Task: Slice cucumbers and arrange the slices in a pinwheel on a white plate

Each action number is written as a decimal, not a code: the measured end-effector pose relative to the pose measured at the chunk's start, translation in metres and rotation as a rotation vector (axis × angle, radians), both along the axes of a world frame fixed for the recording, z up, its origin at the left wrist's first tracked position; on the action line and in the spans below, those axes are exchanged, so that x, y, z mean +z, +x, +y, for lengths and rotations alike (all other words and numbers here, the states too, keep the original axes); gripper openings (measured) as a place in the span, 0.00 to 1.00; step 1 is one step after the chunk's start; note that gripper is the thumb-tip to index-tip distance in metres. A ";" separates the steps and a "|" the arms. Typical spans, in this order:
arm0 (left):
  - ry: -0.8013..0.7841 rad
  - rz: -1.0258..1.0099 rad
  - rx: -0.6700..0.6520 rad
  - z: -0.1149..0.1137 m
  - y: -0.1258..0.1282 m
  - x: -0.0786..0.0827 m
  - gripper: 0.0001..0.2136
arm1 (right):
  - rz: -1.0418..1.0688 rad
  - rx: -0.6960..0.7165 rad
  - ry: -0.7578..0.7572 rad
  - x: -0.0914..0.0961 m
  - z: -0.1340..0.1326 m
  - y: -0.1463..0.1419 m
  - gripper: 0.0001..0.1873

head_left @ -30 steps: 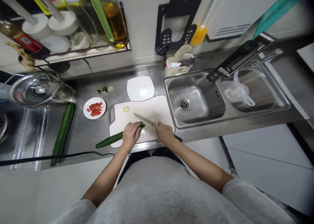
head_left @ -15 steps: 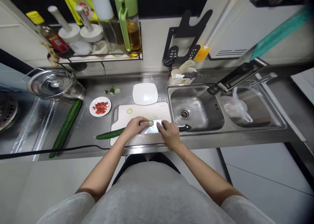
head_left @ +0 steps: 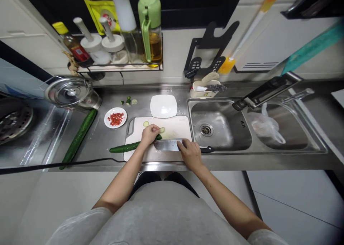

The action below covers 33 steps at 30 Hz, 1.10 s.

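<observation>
Between the thumb and fingers of my left hand (head_left: 149, 134) is a thin cucumber slice (head_left: 162, 129), raised over the white cutting board (head_left: 174, 122). My right hand (head_left: 190, 153) grips the kitchen knife (head_left: 167, 145), its blade lying nearly flat and pointing left, its black handle sticking out to the right. A long cucumber (head_left: 125, 148) lies across the board's left edge, passing under my left wrist, and its cut end shows near the blade. Another cucumber slice (head_left: 146, 123) rests on the board, up and left of my left hand.
A white square plate (head_left: 163, 106) stands behind the board, and a plate of chopped red pieces (head_left: 109, 123) to its left. A whole cucumber (head_left: 78, 139) and a steel pot (head_left: 92, 100) are farther left. The double sink (head_left: 220, 126) adjoins the board's right side.
My left hand has lifted a cucumber slice away from the knife blade, moving up and left. The knife has come down nearer the front of the board. The camera view has shifted slightly.
</observation>
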<state>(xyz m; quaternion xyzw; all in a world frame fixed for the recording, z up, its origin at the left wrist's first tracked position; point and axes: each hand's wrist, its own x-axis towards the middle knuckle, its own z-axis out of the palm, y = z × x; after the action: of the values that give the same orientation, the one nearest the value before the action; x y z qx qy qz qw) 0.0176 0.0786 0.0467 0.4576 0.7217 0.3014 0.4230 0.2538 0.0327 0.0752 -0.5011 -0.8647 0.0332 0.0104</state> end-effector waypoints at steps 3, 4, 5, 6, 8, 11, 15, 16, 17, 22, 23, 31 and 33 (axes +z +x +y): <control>-0.081 0.183 0.065 0.012 -0.010 -0.009 0.09 | 0.002 -0.007 0.038 -0.003 -0.001 0.007 0.17; -0.106 0.225 0.076 0.016 -0.014 -0.011 0.08 | 0.005 -0.011 0.043 -0.004 -0.001 0.009 0.17; -0.129 0.260 0.083 0.019 -0.017 -0.013 0.08 | 0.006 -0.018 0.044 -0.004 -0.001 0.011 0.17; -0.150 0.290 0.090 0.021 -0.021 -0.014 0.08 | 0.007 -0.026 0.041 -0.004 0.000 0.013 0.17; -0.179 0.338 0.100 0.026 -0.029 -0.014 0.06 | 0.007 -0.044 0.029 -0.003 0.002 0.015 0.18; -0.188 0.378 0.105 0.031 -0.037 -0.012 0.05 | 0.009 -0.068 0.024 -0.002 0.005 0.017 0.18; -0.169 0.457 0.088 0.035 -0.043 -0.012 0.04 | 0.008 -0.080 0.032 -0.005 0.007 0.018 0.17; -0.171 0.482 0.082 0.036 -0.043 -0.012 0.04 | 0.012 -0.080 0.034 -0.006 0.008 0.018 0.17; -0.174 0.506 0.078 0.036 -0.043 -0.013 0.05 | 0.017 -0.082 0.035 -0.006 0.008 0.018 0.17; -0.126 0.587 0.088 0.030 -0.045 -0.014 0.09 | 0.072 -0.131 0.006 -0.010 0.008 0.018 0.17; -0.095 0.591 0.092 0.026 -0.045 -0.014 0.10 | 0.094 -0.154 -0.011 -0.011 0.008 0.017 0.17; 0.340 0.440 -0.232 -0.033 -0.036 -0.015 0.10 | 0.403 -0.380 -0.333 -0.017 0.017 0.012 0.18; 0.402 0.404 -0.303 -0.044 -0.032 -0.019 0.11 | 0.426 -0.386 -0.429 -0.019 0.018 0.009 0.17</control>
<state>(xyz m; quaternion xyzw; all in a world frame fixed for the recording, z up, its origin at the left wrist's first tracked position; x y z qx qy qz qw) -0.0147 0.0343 0.0275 0.6849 0.6406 0.2747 0.2124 0.2624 0.0507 0.0565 -0.6280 -0.7058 0.3150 0.0911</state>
